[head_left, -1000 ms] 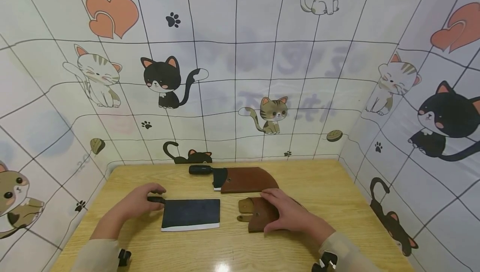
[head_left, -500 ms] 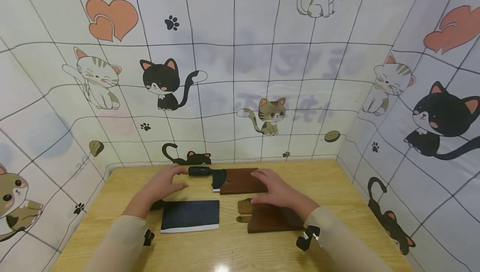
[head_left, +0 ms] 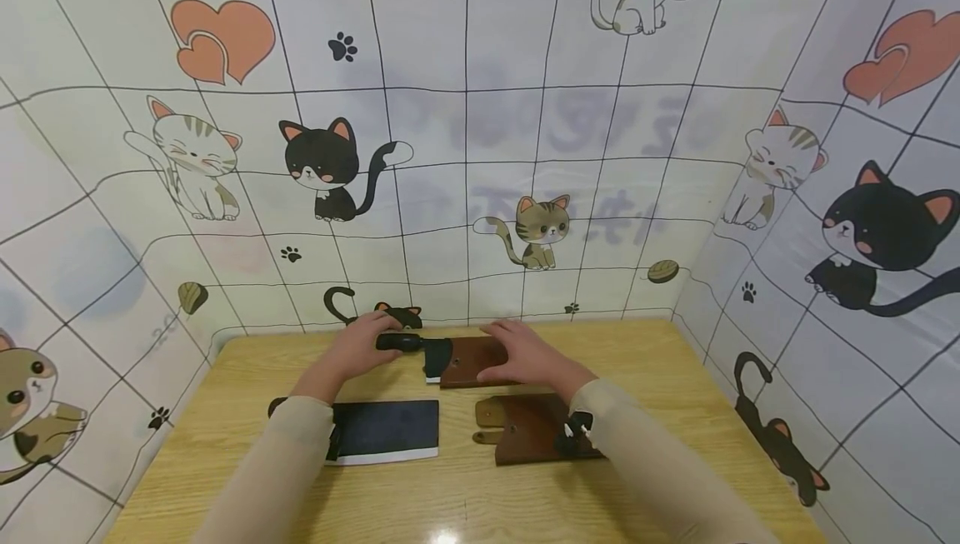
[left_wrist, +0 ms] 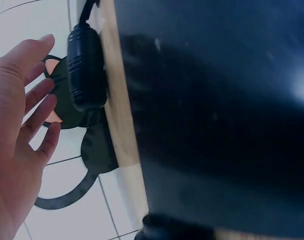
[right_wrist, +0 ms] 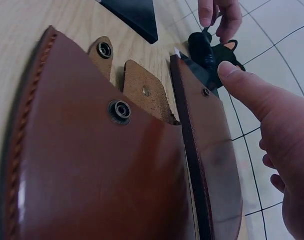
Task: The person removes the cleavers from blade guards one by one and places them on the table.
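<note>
A cleaver with a black handle [head_left: 400, 342] lies at the back of the table, most of its blade inside a brown leather sheath [head_left: 468, 361]. My left hand [head_left: 358, 350] is at the handle; the left wrist view shows a gap between its loosely bent fingers and the handle [left_wrist: 86, 70]. Over the sheath's right part is my right hand [head_left: 528, 354], thumb apart from the fingers; contact cannot be told. Below my left wrist lies a second cleaver with a dark blade [head_left: 390, 427]. Another brown sheath [head_left: 528, 427], its snap strap unfastened, lies under my right wrist.
A light wooden table [head_left: 450, 494] carries everything. White cloth walls [head_left: 442, 136] printed with cats and grid lines rise close behind its back edge and along both sides.
My left hand has left the nearer cleaver's handle and moved back and right to the sheathed cleaver's handle. My right hand has moved from the nearer sheath back to the far one.
</note>
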The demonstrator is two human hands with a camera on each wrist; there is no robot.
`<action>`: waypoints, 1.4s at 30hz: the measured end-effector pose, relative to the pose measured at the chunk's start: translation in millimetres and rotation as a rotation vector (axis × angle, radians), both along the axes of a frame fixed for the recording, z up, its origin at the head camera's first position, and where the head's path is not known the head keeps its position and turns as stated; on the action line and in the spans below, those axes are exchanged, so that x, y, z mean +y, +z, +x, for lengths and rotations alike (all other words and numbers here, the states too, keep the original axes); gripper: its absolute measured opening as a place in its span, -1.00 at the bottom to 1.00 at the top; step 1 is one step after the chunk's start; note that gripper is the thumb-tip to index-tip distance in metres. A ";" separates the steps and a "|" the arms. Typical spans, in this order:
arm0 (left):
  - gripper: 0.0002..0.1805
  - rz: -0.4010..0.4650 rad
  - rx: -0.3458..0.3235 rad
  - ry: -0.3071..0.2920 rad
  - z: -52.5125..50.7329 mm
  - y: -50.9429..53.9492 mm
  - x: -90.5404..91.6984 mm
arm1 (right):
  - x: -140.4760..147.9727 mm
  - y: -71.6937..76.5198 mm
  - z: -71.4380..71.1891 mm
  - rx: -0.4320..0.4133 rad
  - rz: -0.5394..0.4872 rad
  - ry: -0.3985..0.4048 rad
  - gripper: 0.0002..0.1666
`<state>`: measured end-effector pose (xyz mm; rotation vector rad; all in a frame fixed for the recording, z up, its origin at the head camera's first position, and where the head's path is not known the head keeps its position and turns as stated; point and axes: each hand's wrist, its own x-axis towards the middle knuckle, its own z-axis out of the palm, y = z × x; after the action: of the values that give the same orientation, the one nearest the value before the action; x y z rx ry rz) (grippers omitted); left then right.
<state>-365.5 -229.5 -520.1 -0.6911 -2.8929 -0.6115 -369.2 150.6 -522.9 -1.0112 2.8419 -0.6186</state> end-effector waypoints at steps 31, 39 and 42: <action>-0.39 0.148 -0.168 -0.042 -40.1 -45.9 15.6 | -38.0 -36.7 -26.2 0.023 0.132 0.057 0.40; -0.52 0.133 -0.162 -0.020 -39.9 -40.8 20.8 | -39.0 -38.3 -25.6 0.038 0.122 0.062 0.37; -0.53 0.131 -0.150 -0.021 -39.0 -40.3 19.6 | -37.6 -35.0 -23.6 0.032 0.114 0.058 0.37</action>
<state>-404.5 -209.9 -560.3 -0.6863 -2.9493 -0.8831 -392.8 113.0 -557.8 -1.0889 2.8261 -0.4347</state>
